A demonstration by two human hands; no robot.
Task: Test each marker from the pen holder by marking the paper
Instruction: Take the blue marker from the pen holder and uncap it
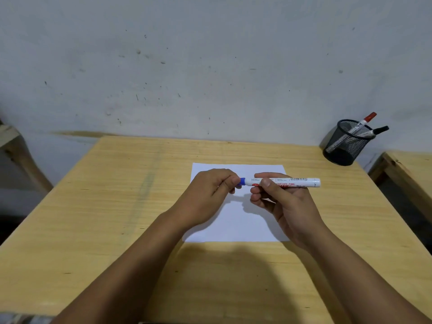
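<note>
Marker [294, 182] is held level above the paper [236, 220], barrel clamped by the right hand [278, 199]. Its blue cap [242, 181] is pinched by the left hand [210, 195].

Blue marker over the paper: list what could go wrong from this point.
1. The left hand grips the blue cap while the right hand holds the marker; a sudden release could jerk the tip and stain fingers or the table.
2. The paper lies loose, so it may slide while marked.
3. The pen holder stands near the table's far corner; a careless reach might knock it off.
</note>
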